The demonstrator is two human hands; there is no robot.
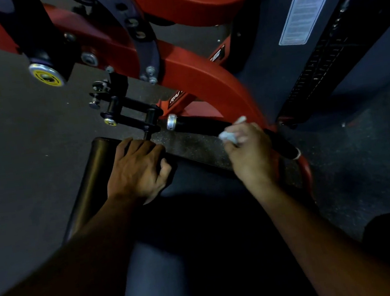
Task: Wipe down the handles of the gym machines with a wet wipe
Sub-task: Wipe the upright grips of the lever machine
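The right hand [248, 150] reaches forward and pinches a crumpled white wipe [231, 135] against the black rubbery handle [201, 127], a round bar with a silver end cap on the curved red frame [218, 87]. The left hand [139, 168] rests fingers-spread on a smooth dark padded roller [93, 177], seemingly gripping nothing, though the dim light blurs it.

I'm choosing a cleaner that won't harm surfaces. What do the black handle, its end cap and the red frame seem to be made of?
Black handle: matte, probably rubber or foam grip. End cap: bright, shiny, likely bare metal. Red frame: smooth gloss, probably painted steel tube.
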